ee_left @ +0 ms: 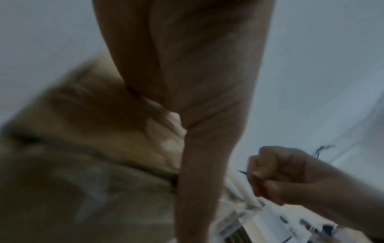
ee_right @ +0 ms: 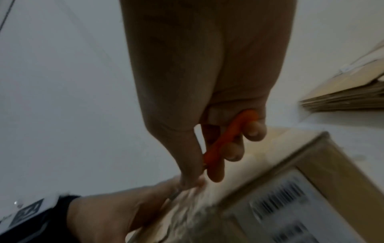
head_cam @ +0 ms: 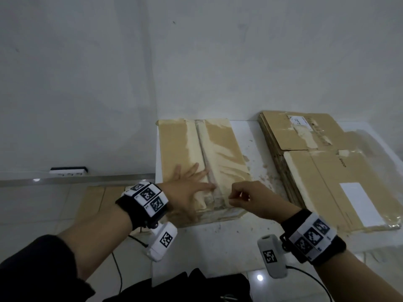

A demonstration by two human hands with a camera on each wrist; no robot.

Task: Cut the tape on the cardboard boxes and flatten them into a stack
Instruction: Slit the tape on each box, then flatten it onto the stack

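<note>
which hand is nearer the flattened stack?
Right. The right hand, gripping an orange cutter, is at the box's near edge beside the stack; the left hand lies flat on the box, farther away.

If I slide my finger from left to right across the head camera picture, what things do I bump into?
White power strip → left hand pressing the taped cardboard box → right hand at the box's near edge → stack of flattened boxes.
</note>
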